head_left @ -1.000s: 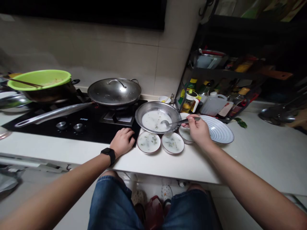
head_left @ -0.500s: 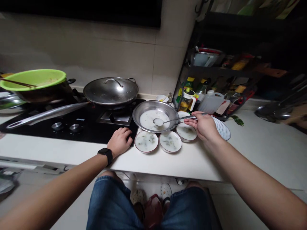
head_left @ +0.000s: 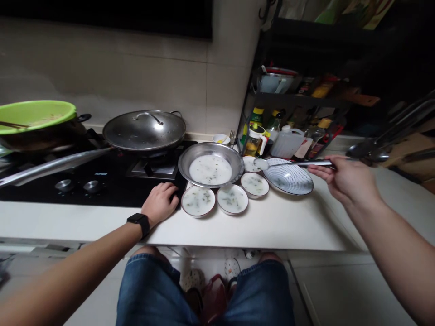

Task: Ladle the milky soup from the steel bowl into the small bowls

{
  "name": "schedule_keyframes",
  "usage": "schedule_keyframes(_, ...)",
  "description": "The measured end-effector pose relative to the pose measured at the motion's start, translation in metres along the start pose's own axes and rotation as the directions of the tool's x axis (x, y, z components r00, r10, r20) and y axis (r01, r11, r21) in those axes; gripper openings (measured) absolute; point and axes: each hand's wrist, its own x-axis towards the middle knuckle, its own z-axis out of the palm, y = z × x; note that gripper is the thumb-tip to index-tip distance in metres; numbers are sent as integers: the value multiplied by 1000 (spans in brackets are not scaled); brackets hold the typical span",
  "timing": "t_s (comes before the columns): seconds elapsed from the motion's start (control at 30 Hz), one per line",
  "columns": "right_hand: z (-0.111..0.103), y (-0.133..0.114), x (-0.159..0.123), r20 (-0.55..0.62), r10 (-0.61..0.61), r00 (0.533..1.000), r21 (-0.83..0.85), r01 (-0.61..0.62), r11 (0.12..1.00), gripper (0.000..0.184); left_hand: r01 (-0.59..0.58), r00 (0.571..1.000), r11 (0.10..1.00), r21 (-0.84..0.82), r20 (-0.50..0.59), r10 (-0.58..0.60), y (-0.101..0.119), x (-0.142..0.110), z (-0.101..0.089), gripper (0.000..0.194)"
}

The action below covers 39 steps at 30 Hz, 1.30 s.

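My right hand grips the handle of a metal ladle, held level, its bowl hovering over a small white dish beside the blue-patterned plate. A steel basin holds white batter with green flecks. Three small dishes of the same batter stand in front of it: left, middle, right. My left hand, a black watch on its wrist, rests fingers curled on the edge of the black cooktop, holding nothing.
A lidded wok with a long handle sits on the burner. A green bowl rests on a pot at far left. A dark rack with bottles and jars stands at the back right. The white counter runs across the front.
My right hand has lifted the ladle out of the steel basin and swung it right, over the small dish by the patterned plate. The left hand stays put.
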Motion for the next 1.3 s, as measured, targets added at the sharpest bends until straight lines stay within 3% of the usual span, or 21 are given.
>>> schedule_keyframes(0.2, -43, 8, 7, -132, -61, 989, -175, 37, 984, 23, -1, 1000, 1000, -19, 2, 1, 1, 1, -1, 33)
schedule_keyframes(0.3, -59, 22, 0, -35, -152, 988, -308, 134, 942, 16, -5, 1000, 1000, -22, 6, 5, 0, 1, -1, 34)
schedule_keyframes(0.37, -69, 30, -6, 112, -283, 953, -437, 303, 847, 7, -5, 1000, 1000, -16, 6, 5, 0, 0, -1, 34)
schedule_keyframes(0.43, -78, 35, -11, 304, -461, 834, -560, 548, 622, 7, -2, 1000, 1000, -9, 4, 2, 0, 0, -1, 33)
schedule_keyframes(0.53, -88, 39, -13, 616, -568, 545, -510, 826, 240, 11, 0, 1000, 1000, -8, 5, 0, 0, 0, 0, 33)
schedule_keyframes(0.6, -90, 40, -13, 759, -500, 417, -396, 905, 153, 14, 1, 1000, 1000, -6, 7, -1, 0, 0, 0, 33)
schedule_keyframes(0.67, -87, 39, -15, 817, -433, 381, -358, 924, 137, 15, 2, 1000, 1000, -1, 5, -2, 0, 0, 0, 33)
schedule_keyframes(0.73, -77, 36, -19, 797, -452, 401, -379, 914, 143, 14, 3, 1000, 1000, 1, -1, -3, 1, 0, 0, 32)
schedule_keyframes(0.83, -50, 27, -34, 633, -641, 435, -415, 889, 194, 12, 4, 1000, 1000, -2, -3, -4, 2, 0, -1, 31)
schedule_keyframes(0.9, -24, 23, -48, 472, -744, 473, -416, 863, 285, 15, 7, 1000, 1000, -5, -2, -7, 2, 0, -1, 31)
schedule_keyframes(0.93, -10, 23, -55, 425, -739, 522, -392, 842, 370, 18, 8, 1000, 1000, -6, -1, -8, 2, 0, -1, 31)
schedule_keyframes(1.0, 21, 27, -67, 431, -606, 668, -319, 741, 590, 20, 10, 1000, 1000, -7, 1, -10, 2, 0, -1, 31)
schedule_keyframes(1.07, 49, 38, -75, 478, -431, 765, -227, 582, 781, 17, 9, 1000, 1000, -8, 6, -9, 2, 0, -1, 31)
schedule_keyframes(1.17, 81, 59, -80, 531, -234, 814, -173, 375, 911, 12, 8, 1000, 1000, -12, 10, -8, 2, 0, 0, 31)
schedule_keyframes(1.3, 105, 79, -81, 529, -125, 840, -142, 232, 962, 8, 6, 1000, 1000, -21, 9, -5, 2, 0, 0, 31)
